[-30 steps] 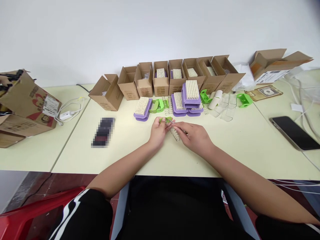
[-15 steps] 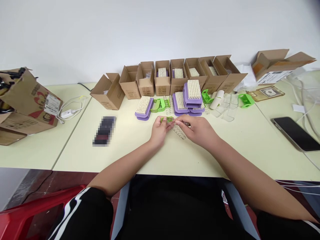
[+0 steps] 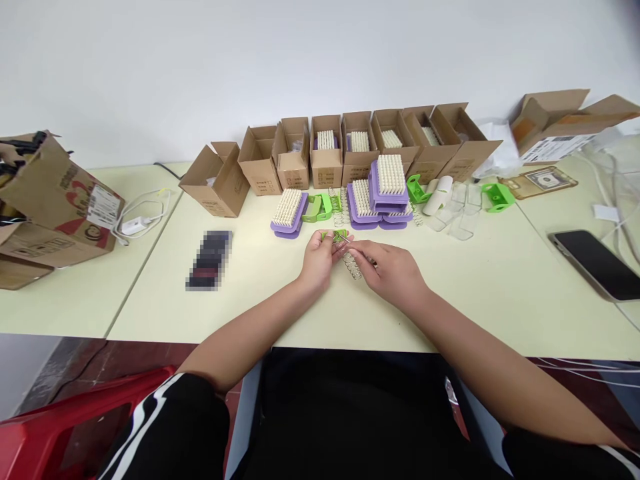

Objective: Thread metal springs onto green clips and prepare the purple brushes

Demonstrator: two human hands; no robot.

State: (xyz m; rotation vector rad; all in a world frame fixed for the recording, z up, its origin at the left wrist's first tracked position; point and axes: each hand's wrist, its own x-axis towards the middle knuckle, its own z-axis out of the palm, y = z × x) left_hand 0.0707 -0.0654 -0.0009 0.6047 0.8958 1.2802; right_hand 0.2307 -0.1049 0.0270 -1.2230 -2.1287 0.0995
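At the middle of the table, my left hand (image 3: 317, 263) is closed on a small green plastic part (image 3: 341, 235). My right hand (image 3: 393, 272) pinches a thin metal rod-like piece (image 3: 345, 240), its tip at the green part; its exact kind is too small to tell. Just below the fingers lie metal coil springs (image 3: 351, 266) on the table. Beyond my hands are more coil springs (image 3: 342, 208) and a larger green plastic part (image 3: 317, 208). To the left stands a purple brush-like block (image 3: 289, 210) with cream bristles or pegs; several similar purple blocks (image 3: 390, 180) are stacked to the right.
A row of open cardboard boxes (image 3: 327, 170) stands along the wall. On the right are clear plastic pieces (image 3: 463, 230), a green bracket (image 3: 497, 197) and a phone (image 3: 600, 263). On the left, a pixelated dark object (image 3: 209, 261), a white cable (image 3: 143, 223) and a larger carton (image 3: 65, 207).
My right hand has shifted slightly down, and the metal piece now angles more clearly across the green part. The springs below my fingers appear slightly further left. My left hand stays nearly still.
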